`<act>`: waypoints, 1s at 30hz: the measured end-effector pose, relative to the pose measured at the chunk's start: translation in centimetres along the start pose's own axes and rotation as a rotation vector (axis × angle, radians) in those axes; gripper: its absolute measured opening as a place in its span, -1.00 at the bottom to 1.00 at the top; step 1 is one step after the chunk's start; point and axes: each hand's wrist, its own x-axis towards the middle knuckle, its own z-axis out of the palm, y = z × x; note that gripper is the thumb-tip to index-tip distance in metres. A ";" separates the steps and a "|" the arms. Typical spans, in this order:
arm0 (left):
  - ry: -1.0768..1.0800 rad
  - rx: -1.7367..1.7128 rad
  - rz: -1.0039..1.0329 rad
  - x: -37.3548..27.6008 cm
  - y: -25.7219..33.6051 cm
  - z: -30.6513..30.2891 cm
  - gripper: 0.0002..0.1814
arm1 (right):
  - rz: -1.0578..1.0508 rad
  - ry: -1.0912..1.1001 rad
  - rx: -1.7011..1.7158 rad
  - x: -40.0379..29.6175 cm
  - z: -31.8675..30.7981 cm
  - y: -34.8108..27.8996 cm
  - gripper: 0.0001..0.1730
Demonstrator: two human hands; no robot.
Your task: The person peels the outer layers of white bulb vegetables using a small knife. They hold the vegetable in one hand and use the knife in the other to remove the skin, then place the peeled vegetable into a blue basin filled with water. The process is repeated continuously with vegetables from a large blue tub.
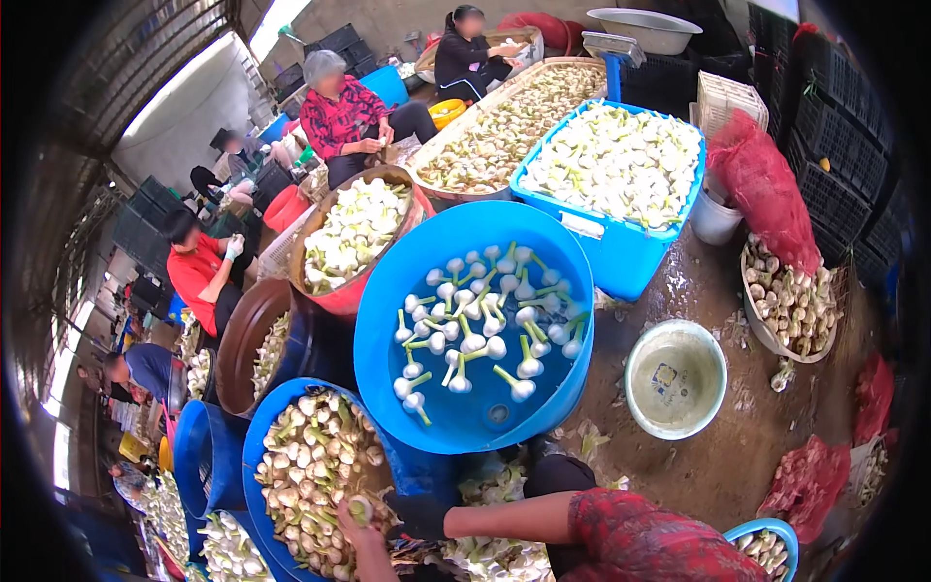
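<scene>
Before me stands a blue tub (pixel 250 455) heaped with garlic bulbs in brownish skins (pixel 302 465). Over its near side my bare left hand (pixel 358 537) grips one garlic bulb (pixel 360 510), with a pale greenish face turned up. My right hand (pixel 420 515), in a dark glove, is close beside that bulb at the tub's edge. Its fingers are dark and blurred, so I cannot tell whether it holds anything. Beyond, a large round blue basin (pixel 364 342) holds clean white bulbs with short green stems (pixel 471 340). Garlic peelings (pixel 502 553) lie below my right forearm.
A blue rectangular bin (pixel 618 251) of white garlic stands past the basin. An enamel-like bowl (pixel 676 425) sits on the wet floor, near a basket of garlic (pixel 789 305) and red mesh sacks (pixel 764 189). Drums (pixel 233 364) and several seated people (pixel 342 124) are at left and behind.
</scene>
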 end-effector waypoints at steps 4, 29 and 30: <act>0.095 -0.315 0.127 -3.3 -2.5 1.1 -0.59 | 0.042 -0.045 0.150 1.1 0.1 -1.6 -0.29; -0.263 -0.199 0.519 -12.1 -1.5 2.9 -0.61 | -0.164 -0.164 0.231 1.3 -0.4 1.7 -0.80; -0.282 -0.229 0.514 -11.9 -1.6 2.6 -0.62 | -0.209 -0.142 0.262 1.0 -0.9 1.2 -0.80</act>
